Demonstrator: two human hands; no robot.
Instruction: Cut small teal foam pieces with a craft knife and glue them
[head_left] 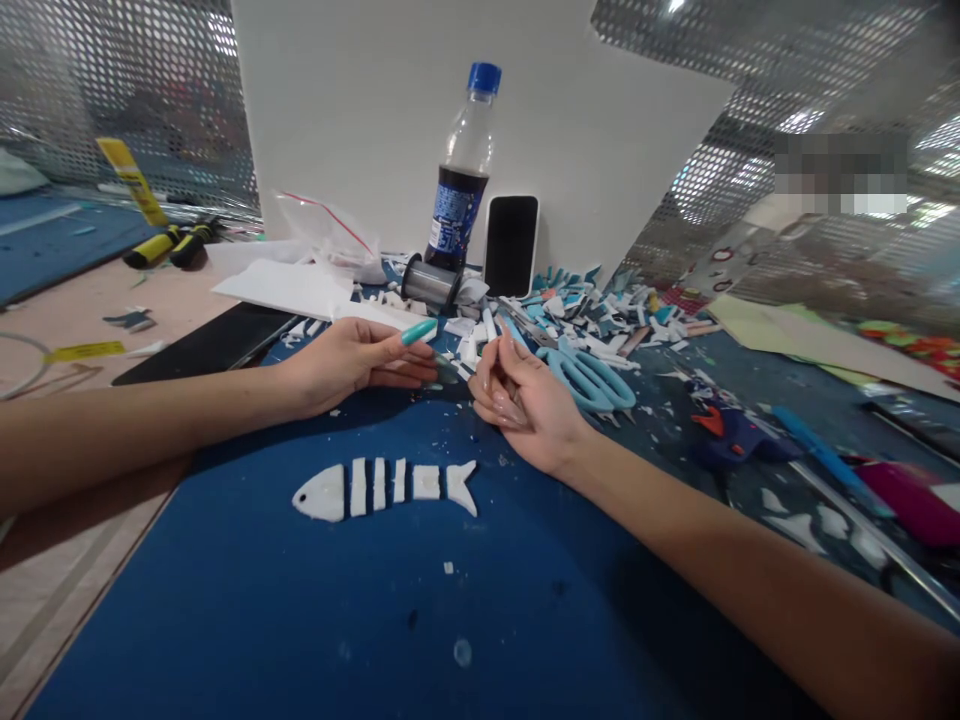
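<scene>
My left hand (367,362) hovers over the blue mat (300,620), its thumb with a long turquoise nail lying over the bent fingers. Close beside it, my right hand (525,395) is closed in a pinch. Something thin and pale seems to lie between the fingertips, too small and blurred to name. Below the hands is a white fish cut into separate pieces: a head (322,495) with a black eye, several body strips (379,484) and a forked tail (461,486). They lie in a row with gaps. Light-blue scissors (592,378) rest just beyond my right hand.
Behind stand a cola bottle (459,180), a phone (511,245) and a spool of thin line (431,282). White and blue scraps (600,310) pile against the board (375,100). A dark-blue glue gun (739,435) lies right; yellow-handled tools (154,247) lie left.
</scene>
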